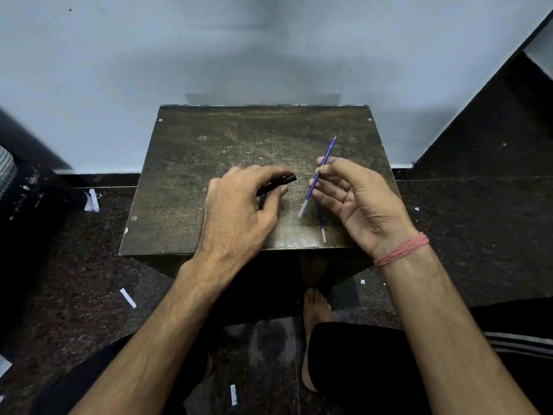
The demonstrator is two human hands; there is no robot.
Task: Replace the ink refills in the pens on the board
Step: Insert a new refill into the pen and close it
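Note:
A worn dark wooden board (209, 151) lies in front of me on a low stand. My left hand (239, 205) grips a black pen barrel (284, 181), whose open end points right, just above the board's middle. My right hand (353, 196) pinches a blue ink refill (324, 164) between thumb and fingertips; it slants with its tip up and to the right and its clear end down-left. A second blue refill (321, 226) lies on the board beneath my right hand, near the front edge.
A pale wall rises right behind the board. The dark speckled floor around it carries scattered white paper scraps (128, 298). My bare foot (314, 313) rests under the front of the stand. A dark ledge runs along the right.

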